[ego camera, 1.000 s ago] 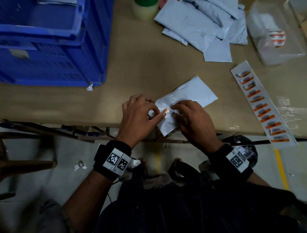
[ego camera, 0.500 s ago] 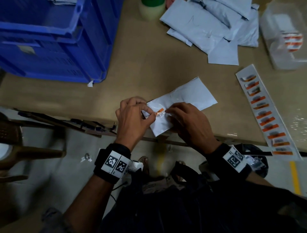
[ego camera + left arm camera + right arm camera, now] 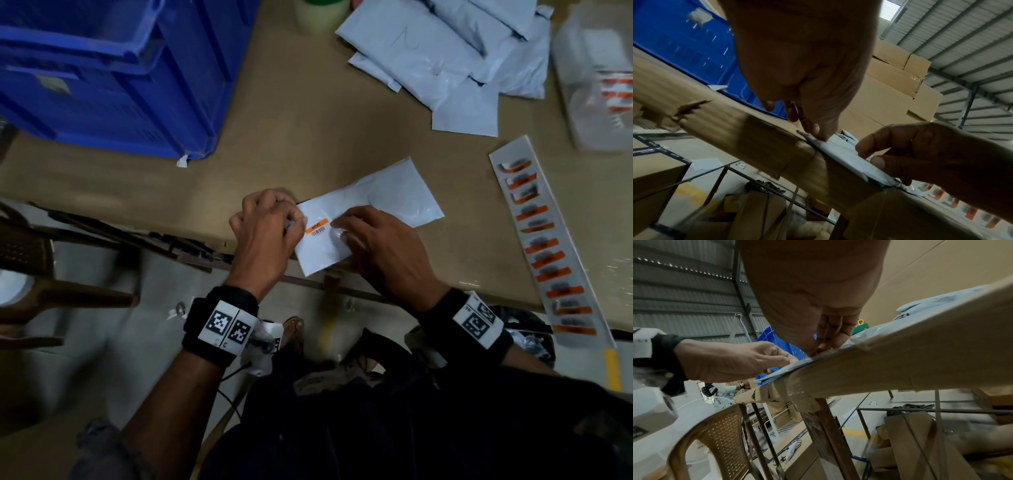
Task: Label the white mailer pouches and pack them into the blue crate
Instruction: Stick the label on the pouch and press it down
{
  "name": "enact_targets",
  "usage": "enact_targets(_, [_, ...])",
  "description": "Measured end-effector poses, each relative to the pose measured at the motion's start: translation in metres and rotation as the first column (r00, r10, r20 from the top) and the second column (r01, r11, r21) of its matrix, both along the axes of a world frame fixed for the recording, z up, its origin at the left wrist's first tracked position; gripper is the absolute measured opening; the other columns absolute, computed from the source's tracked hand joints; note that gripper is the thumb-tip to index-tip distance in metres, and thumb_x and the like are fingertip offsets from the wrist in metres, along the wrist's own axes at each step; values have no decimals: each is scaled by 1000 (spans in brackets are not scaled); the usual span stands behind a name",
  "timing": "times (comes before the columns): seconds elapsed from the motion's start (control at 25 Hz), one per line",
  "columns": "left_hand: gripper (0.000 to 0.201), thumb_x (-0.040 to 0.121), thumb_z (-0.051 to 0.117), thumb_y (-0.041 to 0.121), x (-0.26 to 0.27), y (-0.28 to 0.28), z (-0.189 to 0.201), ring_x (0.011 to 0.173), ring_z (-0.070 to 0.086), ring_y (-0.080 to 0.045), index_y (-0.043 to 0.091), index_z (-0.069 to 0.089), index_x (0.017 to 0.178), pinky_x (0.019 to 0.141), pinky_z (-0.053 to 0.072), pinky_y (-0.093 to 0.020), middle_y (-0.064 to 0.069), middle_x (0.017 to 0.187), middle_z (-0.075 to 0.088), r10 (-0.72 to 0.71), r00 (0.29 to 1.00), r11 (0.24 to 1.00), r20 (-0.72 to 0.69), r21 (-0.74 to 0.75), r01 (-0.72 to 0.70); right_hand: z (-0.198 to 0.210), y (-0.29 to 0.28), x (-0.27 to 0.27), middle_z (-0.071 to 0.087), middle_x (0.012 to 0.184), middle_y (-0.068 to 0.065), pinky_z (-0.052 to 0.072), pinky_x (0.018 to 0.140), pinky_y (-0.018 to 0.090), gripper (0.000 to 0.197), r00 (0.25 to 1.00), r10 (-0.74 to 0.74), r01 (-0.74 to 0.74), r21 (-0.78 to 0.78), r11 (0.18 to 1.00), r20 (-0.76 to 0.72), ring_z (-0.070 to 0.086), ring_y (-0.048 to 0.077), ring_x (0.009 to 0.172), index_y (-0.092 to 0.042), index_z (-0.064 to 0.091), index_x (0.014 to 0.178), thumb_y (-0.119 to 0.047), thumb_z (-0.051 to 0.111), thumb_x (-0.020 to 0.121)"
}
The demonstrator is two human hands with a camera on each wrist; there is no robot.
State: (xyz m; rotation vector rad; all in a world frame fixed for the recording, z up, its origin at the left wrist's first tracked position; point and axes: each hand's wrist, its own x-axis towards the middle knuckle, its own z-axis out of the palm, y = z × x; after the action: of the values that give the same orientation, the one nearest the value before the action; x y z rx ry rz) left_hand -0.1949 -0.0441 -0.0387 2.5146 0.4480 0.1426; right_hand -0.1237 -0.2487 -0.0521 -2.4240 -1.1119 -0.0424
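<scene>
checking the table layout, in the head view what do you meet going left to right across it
blue crate → left hand → orange label → right hand → label strip

Cardboard-covered table: crate, pouches

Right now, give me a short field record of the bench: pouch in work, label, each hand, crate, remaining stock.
pouch in work: white mailer pouch flat on the table, near corner past the front edge
label: orange barcode label lying on the pouch near its left end
left hand: left hand fingers curled at the pouch's left edge beside the label
right hand: right hand fingertips pressing on the pouch right of the label
crate: blue crate at far left on the table
stock: pile of pouches at the far side; label sheet at right
</scene>
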Motion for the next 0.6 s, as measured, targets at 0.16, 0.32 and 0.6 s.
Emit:
enact_targets(0.16, [10, 95, 66, 38, -8, 3, 5, 122, 31, -7, 32, 73, 94, 90, 19, -34, 16, 122, 53, 61, 998, 997, -15, -52, -62, -2, -1, 2, 65, 129, 5, 57, 70, 42, 27, 999, 26, -26, -26, 999, 27, 66, 30, 101, -19, 68, 126, -17, 65, 100])
enact_targets(0.32, [10, 87, 76, 34, -11, -3, 10, 114, 27, -1, 33, 77, 97, 88, 21, -34, 19, 117, 52, 79, 997, 995, -21, -52, -80, -5, -1, -1, 67, 125, 5, 56, 72, 41, 24, 1000, 12, -12, 16, 1000, 28, 66, 30, 100, -17, 70, 122, -15, 65, 99])
enact_targets(0.6, [6, 83, 82, 33, -9, -13, 15, 114, 37, -8, 31, 79, 89, 91, 28, -34, 14, 114, 60, 181, 983, 974, -39, -130, -184, -7, -3, -1, 66, 125, 5, 56, 74, 40, 26, 1000, -6, 6, 36, 999, 0, 65, 31, 101, -15, 70, 125, -17, 63, 100])
